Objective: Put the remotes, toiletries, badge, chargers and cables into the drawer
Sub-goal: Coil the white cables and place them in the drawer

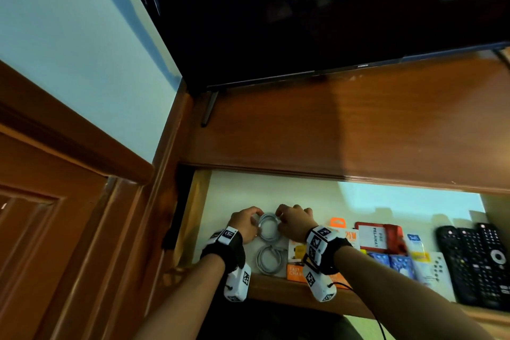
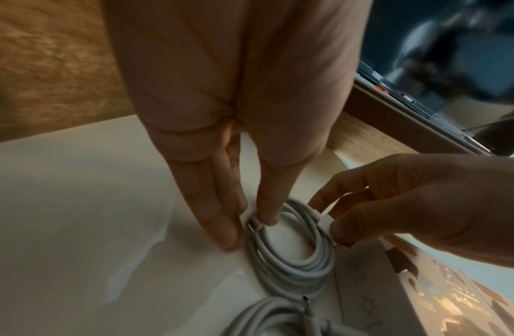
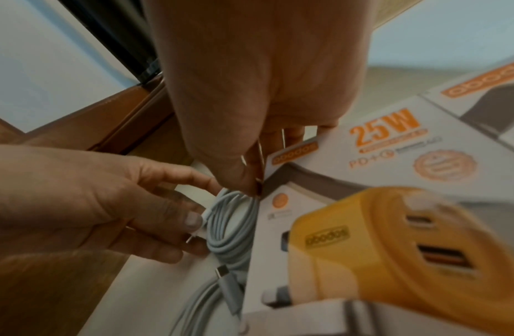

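Coiled white charging cable lies flat on the pale floor of the open wooden drawer, toward its left end, with both hands on it. On the coil's left side the left hand pinches the strands between thumb and fingertips, and the wrist view shows a connector end under the thumb tip. From the right side the right hand grips the loop, its thumb and forefinger closed on a white plug end, as the left wrist view shows. A second coiled white cable lies just in front of the first, nearer the drawer's front edge, its metal plug tip showing. Just beside both coils on the right lie the white and orange charger boxes, one printed "25W" and picturing a yellow plug-in adapter. Further right sit a red badge holder with a white card, then blue sachets and small packets, a white remote and black remote controls at the far right end. Above the drawer runs the brown wooden surface, which carries a black television.
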